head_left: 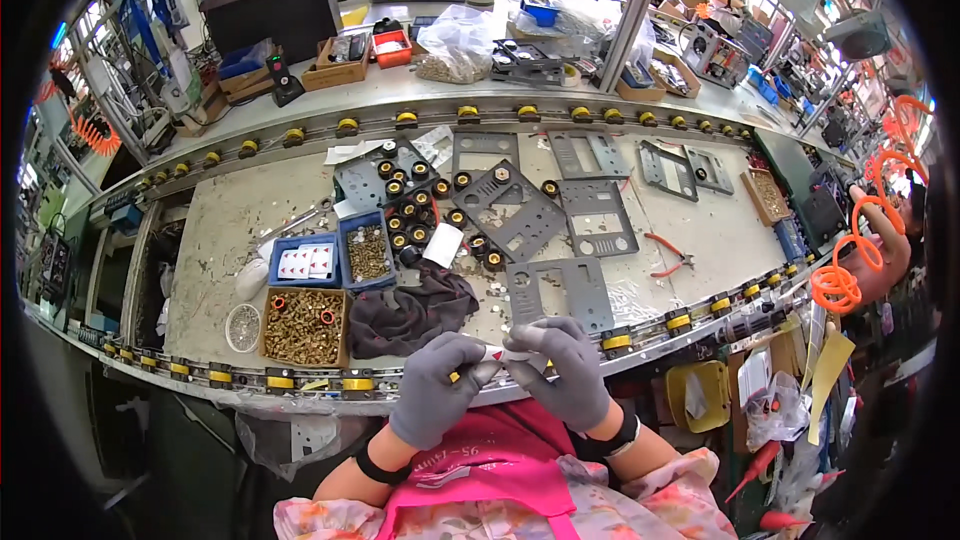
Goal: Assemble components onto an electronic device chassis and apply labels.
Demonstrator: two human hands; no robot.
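Observation:
Both my hands wear grey gloves and meet at the table's near edge. Between them is a small white sticker (495, 352) with a red triangle on it. My left hand (436, 386) pinches its left end between thumb and fingers. At the other end, my right hand (566, 368) is closed on it, with the fingertips partly covering it. Just beyond the hands lies a grey metal panel (585, 290) with cut-out openings. A crumpled dark cloth (412, 312) is beyond my left hand. Similar white stickers (306, 262) with red marks fill a blue bin (302, 239) farther left.
A box of brass fittings (303, 328) and a blue bin of brass parts (368, 253) stand at the left. Black round parts (410, 220) with yellow centres cluster mid-table beside more panels (507, 208). Orange-handled pliers (668, 252) lie right. Yellow-wheeled rails (357, 384) border the table.

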